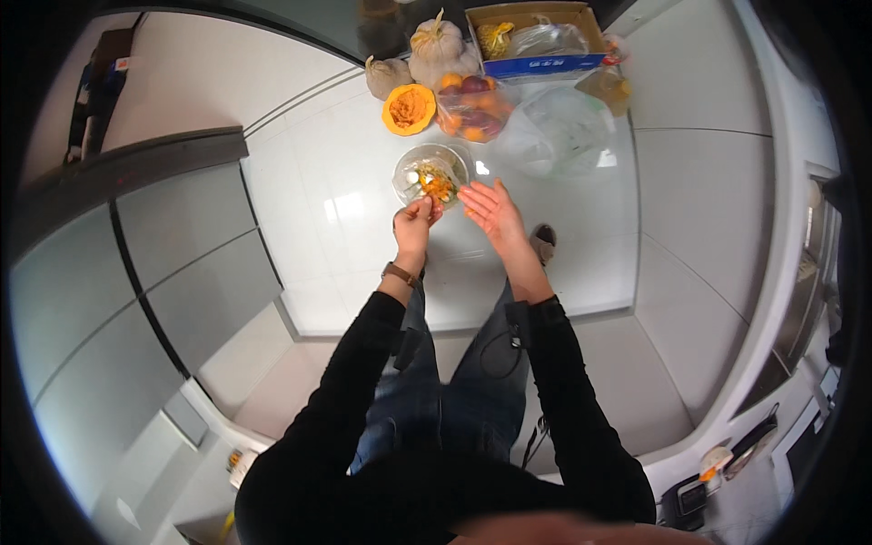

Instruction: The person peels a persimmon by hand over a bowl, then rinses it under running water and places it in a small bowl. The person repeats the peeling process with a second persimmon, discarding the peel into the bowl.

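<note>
A pale bowl [400,189] stands ahead of me, with what looks like clear plastic in it. Inside lie orange pulp and mixed yellow, white and green scraps [431,178]. At the bowl's near edge is my left hand [414,225], its thumb and fingers pinched together. Whatever may be between the fingertips is too small to make out. My right hand [491,213] hovers just right of the bowl, palm turned up and fingers stretched out, with small orange bits on it. Behind the bowl sits a halved pumpkin [409,109], its orange cut face showing.
Two whole pumpkins [439,51] stand at the back. A clear bag of orange and dark red fruit [472,109] lies beside the halved pumpkin. Farther right are a blue-sided cardboard box [543,64] and a translucent plastic bag [561,132]. A shoe [543,242] shows near my right forearm.
</note>
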`<control>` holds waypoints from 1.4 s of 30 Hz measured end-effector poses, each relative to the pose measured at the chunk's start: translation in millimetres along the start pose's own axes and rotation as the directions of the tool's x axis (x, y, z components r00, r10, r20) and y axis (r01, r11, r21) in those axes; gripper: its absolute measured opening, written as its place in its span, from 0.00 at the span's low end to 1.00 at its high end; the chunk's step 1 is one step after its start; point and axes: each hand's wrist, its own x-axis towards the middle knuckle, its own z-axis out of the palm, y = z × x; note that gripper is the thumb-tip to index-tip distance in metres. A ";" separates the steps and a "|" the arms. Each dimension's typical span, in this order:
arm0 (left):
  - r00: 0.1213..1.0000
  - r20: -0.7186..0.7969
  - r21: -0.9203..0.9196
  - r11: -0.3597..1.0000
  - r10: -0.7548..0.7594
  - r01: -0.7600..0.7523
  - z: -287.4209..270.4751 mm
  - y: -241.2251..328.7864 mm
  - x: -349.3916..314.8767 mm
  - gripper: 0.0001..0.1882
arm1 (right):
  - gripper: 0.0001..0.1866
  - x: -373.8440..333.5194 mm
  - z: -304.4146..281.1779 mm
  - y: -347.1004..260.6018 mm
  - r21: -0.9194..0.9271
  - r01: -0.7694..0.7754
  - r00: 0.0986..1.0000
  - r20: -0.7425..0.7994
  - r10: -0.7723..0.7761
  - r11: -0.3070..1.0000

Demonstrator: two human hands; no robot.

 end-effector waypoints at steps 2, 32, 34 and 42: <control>0.986 0.005 -0.075 0.983 -0.165 0.165 -30.5 -48.4 75.4 0.20 | 0.41 87.8 -7.7 50.4 0.139 -0.063 0.990 -0.114 0.079 0.988; 0.876 -0.112 -0.232 0.869 -0.470 0.436 -56.5 -95.5 190.9 0.40 | 0.35 159.9 -58.6 113.4 0.700 -0.036 0.996 -0.033 0.083 0.713; 0.896 -0.129 -0.292 0.879 -0.426 0.376 -50.2 -69.7 161.9 0.31 | 0.30 107.3 -58.9 77.0 0.746 -0.028 0.991 -0.067 0.116 0.666; 0.859 0.478 -0.336 0.865 -0.184 0.373 174.5 104.5 -92.0 0.20 | 0.30 -261.2 -115.8 -162.8 0.207 0.595 0.790 0.022 -0.612 0.776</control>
